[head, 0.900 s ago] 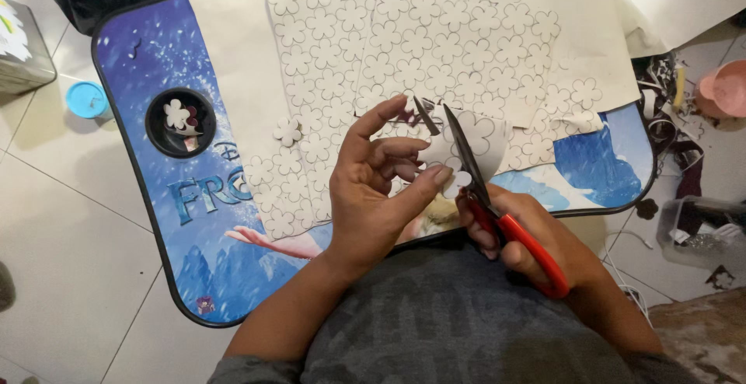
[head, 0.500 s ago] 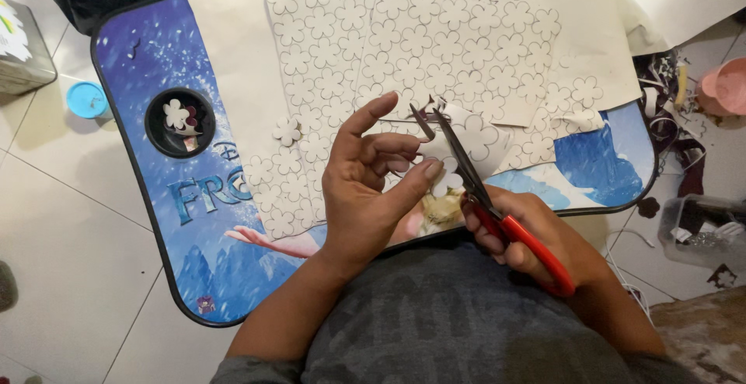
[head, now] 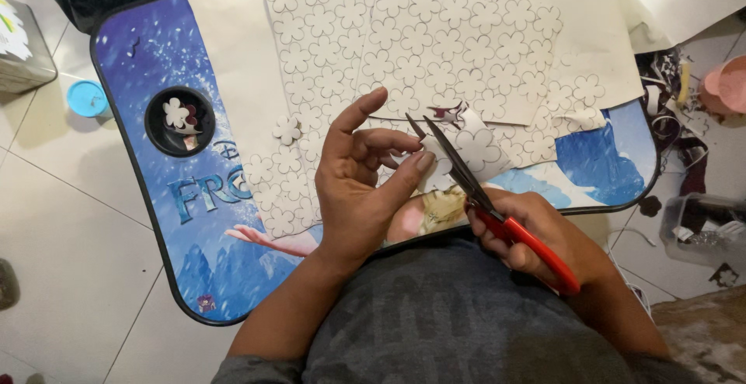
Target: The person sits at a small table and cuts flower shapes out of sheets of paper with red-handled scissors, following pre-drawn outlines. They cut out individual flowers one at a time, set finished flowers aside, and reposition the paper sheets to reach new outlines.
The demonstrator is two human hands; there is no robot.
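Presently the small cream paper piece (head: 478, 149), printed with flower outlines, is held above the near edge of the bench (head: 140, 221), just in front of the person's chest and to the right of the left hand (head: 361, 190). That hand pinches the piece's left edge between thumb and bent fingers, the index finger raised clear, so the piece extends away from the hand toward the right. The scissors (head: 466, 182), with red handles, lie on a diagonal: handles low and right in the right hand (head: 536, 236), blades running up and left, the tips parted and set across the piece's left portion, just beside the left thumb. The right hand is closed around the handles; it sits below and right of the piece, while the left hand is the nearer, being in contact with it. Beyond the piece, larger sheets of flower outlines (head: 435, 42) cover the middle of the bench, one loose cut flower (head: 286, 129) lies on them to the left, and a round cup recess (head: 179, 120) at the bench's left holds more cut flowers
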